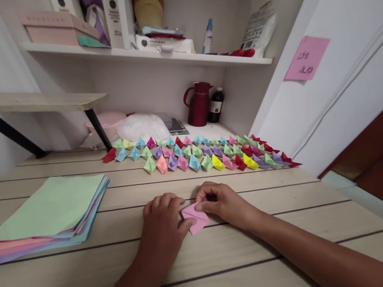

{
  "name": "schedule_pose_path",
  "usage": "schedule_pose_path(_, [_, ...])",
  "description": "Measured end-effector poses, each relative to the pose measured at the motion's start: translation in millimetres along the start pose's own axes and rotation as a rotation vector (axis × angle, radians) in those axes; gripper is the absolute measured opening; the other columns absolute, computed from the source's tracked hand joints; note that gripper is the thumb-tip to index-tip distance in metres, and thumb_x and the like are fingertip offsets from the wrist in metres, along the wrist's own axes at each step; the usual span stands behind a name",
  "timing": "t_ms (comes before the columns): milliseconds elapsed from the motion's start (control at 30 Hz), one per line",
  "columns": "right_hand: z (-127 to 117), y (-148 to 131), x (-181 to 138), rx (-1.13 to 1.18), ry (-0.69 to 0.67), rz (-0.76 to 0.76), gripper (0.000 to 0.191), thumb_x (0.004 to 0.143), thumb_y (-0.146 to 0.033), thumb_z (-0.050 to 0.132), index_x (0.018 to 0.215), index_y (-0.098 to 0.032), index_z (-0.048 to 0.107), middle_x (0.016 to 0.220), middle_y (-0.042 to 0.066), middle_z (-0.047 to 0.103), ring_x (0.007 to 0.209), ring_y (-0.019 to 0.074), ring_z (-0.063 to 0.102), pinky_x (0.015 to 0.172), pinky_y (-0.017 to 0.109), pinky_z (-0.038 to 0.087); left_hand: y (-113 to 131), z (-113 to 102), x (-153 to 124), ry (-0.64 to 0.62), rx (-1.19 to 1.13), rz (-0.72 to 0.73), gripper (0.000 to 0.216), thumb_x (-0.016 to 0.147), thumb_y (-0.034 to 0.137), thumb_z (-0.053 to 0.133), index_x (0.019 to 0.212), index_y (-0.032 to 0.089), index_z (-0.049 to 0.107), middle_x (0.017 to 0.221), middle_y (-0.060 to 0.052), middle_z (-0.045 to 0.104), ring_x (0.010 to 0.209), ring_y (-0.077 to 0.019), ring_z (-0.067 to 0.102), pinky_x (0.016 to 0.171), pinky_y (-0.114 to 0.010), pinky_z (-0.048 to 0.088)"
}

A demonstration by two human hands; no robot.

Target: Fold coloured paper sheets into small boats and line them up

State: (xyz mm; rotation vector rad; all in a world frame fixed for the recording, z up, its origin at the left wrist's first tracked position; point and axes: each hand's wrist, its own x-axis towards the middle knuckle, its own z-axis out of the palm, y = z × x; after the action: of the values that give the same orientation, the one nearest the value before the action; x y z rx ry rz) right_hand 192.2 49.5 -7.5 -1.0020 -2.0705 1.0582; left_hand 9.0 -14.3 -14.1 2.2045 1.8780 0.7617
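Observation:
A small folded piece of pink paper point(196, 216) lies near the middle of the wooden table, with crease lines across its face. On its left, my left hand point(163, 220) has its thumb on the paper's lower left side and its fingers curled down beside the upper left edge. My right hand point(224, 201) pinches the upper right edge between thumb and forefinger. Just beyond, several rows of small folded paper boats point(194, 163) stand in many colours. To the left is a stack of coloured paper sheets point(49, 207), pale green on top.
A raised wooden shelf point(25, 102) on black legs stands at the back left of the table. Behind the boats are a white plastic bag point(142, 127), a dark red jug point(200, 104) and a dark bottle point(216, 104). A pink note point(307, 58) sticks to the right wall.

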Motion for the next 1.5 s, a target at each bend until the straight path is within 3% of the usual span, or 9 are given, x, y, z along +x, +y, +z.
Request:
schedule_pose_path(200, [6, -10, -5, 0.062, 0.063, -0.156, 0.017, 0.08, -0.034, 0.069, 0.075, -0.018, 0.064, 0.087, 0.004, 0.061, 0.086, 0.0177, 0.059, 0.08, 0.03, 0.047, -10, 0, 6, 0.099, -0.36, -0.077, 0.005, 0.075, 0.027, 0.068, 0.074, 0.022, 0.066, 0.09, -0.001, 0.067, 0.092, -0.0188, 0.061, 0.087, -0.035, 0.043])
schedule_pose_path(333, [8, -17, -7, 0.04, 0.068, -0.215, 0.014, 0.084, -0.031, 0.066, 0.078, -0.02, 0.061, 0.09, 0.004, 0.064, 0.089, 0.0181, 0.061, 0.082, 0.031, 0.047, -8, -5, 4, 0.143, -0.51, -0.056, 0.012, 0.077, 0.019, 0.063, 0.065, 0.021, 0.062, 0.083, 0.0, 0.066, 0.084, -0.0159, 0.062, 0.08, -0.03, 0.046])
schedule_pose_path(467, [9, -20, -11, -0.06, 0.144, -0.231, 0.008, 0.084, -0.026, 0.065, 0.09, -0.022, 0.061, 0.091, 0.004, 0.065, 0.089, 0.0189, 0.061, 0.083, 0.033, 0.048, -3, -6, -1, 0.178, -0.356, 0.046, 0.009, 0.08, 0.019, 0.063, 0.072, 0.023, 0.065, 0.083, 0.002, 0.066, 0.086, -0.0162, 0.061, 0.083, -0.033, 0.042])
schedule_pose_path(667, [9, -20, -19, -0.284, 0.212, -0.413, 0.028, 0.086, -0.022, 0.062, 0.113, -0.026, 0.059, 0.118, 0.008, 0.055, 0.112, 0.0226, 0.05, 0.095, 0.038, 0.042, 2, -7, -6, 0.367, -0.141, 0.312, 0.012, 0.085, 0.017, 0.059, 0.084, 0.027, 0.067, 0.089, 0.003, 0.066, 0.085, -0.0145, 0.061, 0.093, -0.039, 0.035])
schedule_pose_path(800, [7, -23, -22, -0.402, 0.214, -0.451, 0.02, 0.088, -0.016, 0.057, 0.102, -0.027, 0.068, 0.099, 0.005, 0.061, 0.095, 0.0202, 0.054, 0.085, 0.036, 0.041, 6, -8, -8, 0.459, -0.055, 0.392, 0.017, 0.089, 0.018, 0.053, 0.084, 0.028, 0.066, 0.09, 0.003, 0.066, 0.085, -0.0147, 0.062, 0.102, -0.044, 0.029])
schedule_pose_path(900, [6, -25, -20, -0.176, 0.25, -0.312, 0.007, 0.085, -0.019, 0.062, 0.08, -0.022, 0.068, 0.081, 0.002, 0.06, 0.081, 0.017, 0.054, 0.075, 0.031, 0.041, 5, -6, -10, 0.464, -0.068, 0.355, 0.013, 0.084, 0.026, 0.061, 0.098, 0.027, 0.061, 0.1, 0.0, 0.065, 0.096, -0.0188, 0.06, 0.102, -0.043, 0.03])
schedule_pose_path(1100, [6, -14, -14, 0.5, 0.258, 0.032, 0.019, 0.075, -0.029, 0.074, 0.076, -0.019, 0.059, 0.071, -0.002, 0.059, 0.067, 0.0133, 0.052, 0.064, 0.026, 0.041, -5, 6, -5, 0.552, -0.235, 0.17, 0.065, 0.075, 0.039, 0.072, 0.13, 0.025, 0.04, 0.122, -0.01, 0.053, 0.112, -0.0269, 0.052, 0.095, -0.045, 0.041])
schedule_pose_path(1333, [3, -20, -19, 0.343, 0.201, -0.274, 0.005, 0.079, -0.02, 0.072, 0.077, -0.02, 0.067, 0.083, 0.002, 0.067, 0.083, 0.0164, 0.061, 0.079, 0.031, 0.046, 0, -3, -7, 0.365, -0.21, 0.221, 0.013, 0.079, 0.03, 0.067, 0.091, 0.028, 0.063, 0.09, 0.001, 0.064, 0.088, -0.0191, 0.06, 0.083, -0.036, 0.046])
schedule_pose_path(1500, [2, -22, -20, 0.175, 0.159, -0.384, 0.005, 0.081, -0.018, 0.069, 0.077, -0.021, 0.069, 0.091, 0.003, 0.066, 0.09, 0.0163, 0.06, 0.083, 0.031, 0.047, 5, -15, -11, 0.418, -0.162, 0.373, 0.011, 0.087, 0.02, 0.057, 0.093, 0.025, 0.064, 0.085, 0.001, 0.064, 0.083, -0.0143, 0.059, 0.074, -0.027, 0.047])
